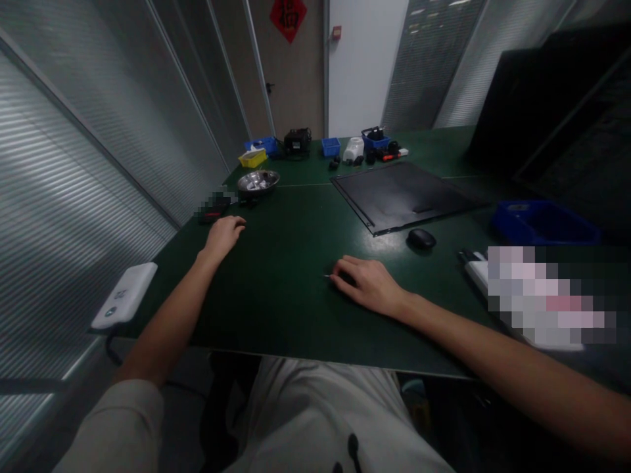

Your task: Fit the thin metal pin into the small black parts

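My right hand point(367, 284) rests on the green table, thumb and fingers pinched together. A thin, pale, needle-like piece point(327, 276) sticks out to the left from its fingertips; it is too small to name exactly. Farther left, my left hand point(224, 238) hovers at or just above the tabletop with loosely bent fingers, and nothing shows in them. Just beyond it lie a black object with a red mark point(215, 213), partly blurred out, and a shiny metal bowl point(258, 182) with small pieces inside.
A black mat point(409, 190) and a computer mouse point(421, 239) lie to the right, near a blue tray point(542, 220). A white box point(125, 295) sits at the left edge. Small blue bins point(330, 146), a yellow bin point(253, 157) and a black device point(297, 142) stand at the back.
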Available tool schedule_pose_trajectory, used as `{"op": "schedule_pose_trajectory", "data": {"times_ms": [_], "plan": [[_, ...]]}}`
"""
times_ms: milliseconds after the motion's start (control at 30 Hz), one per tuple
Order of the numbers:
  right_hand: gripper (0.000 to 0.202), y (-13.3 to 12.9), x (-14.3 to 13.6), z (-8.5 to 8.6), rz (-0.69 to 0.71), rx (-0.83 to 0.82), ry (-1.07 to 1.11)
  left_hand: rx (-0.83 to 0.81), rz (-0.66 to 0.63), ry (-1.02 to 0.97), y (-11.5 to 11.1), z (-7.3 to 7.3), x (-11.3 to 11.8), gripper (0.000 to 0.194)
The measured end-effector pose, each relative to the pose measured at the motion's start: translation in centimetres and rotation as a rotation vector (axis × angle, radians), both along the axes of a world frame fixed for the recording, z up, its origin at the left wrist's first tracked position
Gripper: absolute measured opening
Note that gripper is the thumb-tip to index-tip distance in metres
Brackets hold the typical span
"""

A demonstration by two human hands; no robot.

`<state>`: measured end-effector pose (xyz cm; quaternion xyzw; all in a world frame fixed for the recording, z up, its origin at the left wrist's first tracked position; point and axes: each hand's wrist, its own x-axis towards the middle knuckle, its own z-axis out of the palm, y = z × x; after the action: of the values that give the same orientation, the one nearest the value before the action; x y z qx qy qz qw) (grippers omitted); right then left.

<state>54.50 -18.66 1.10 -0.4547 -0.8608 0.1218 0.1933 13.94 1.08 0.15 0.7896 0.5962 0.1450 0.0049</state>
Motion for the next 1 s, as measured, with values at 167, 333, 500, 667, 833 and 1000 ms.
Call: {"op": "schedule_pose_trajectory", "data": {"times_ms": [167,333,500,667,833,1000], "plan": [[0.022,0.0,0.0,0.0,0.011,0.002,0.013,-0.003,0.374,0.02,1.0,0.3,-6.0,0.032],[0.022,-0.1,0.0,0.2,0.016,-0.003,0.018,-0.069,0.44,-0.038,1.2,0.9,-8.5,0.026],[0.022,-0.1,0.0,0.2,0.003,-0.006,0.009,-0.005,0.491,-0.101,0.9,0.8,-9.1,0.025],[0.022,-0.1,0.0,0.2,0.008,-0.016,0.003,0.029,0.523,-0.139,0.6,0.5,-9.7,0.025],[0.021,-0.1,0.0,0.4,0.003,-0.025,0.003,0.047,0.518,-0.144,0.7,0.4,-9.7,0.02],[0.021,-0.1,0.0,0.2,0.006,-0.017,0.008,0.086,0.502,-0.12,0.6,0.3,-9.5,0.018]]}}
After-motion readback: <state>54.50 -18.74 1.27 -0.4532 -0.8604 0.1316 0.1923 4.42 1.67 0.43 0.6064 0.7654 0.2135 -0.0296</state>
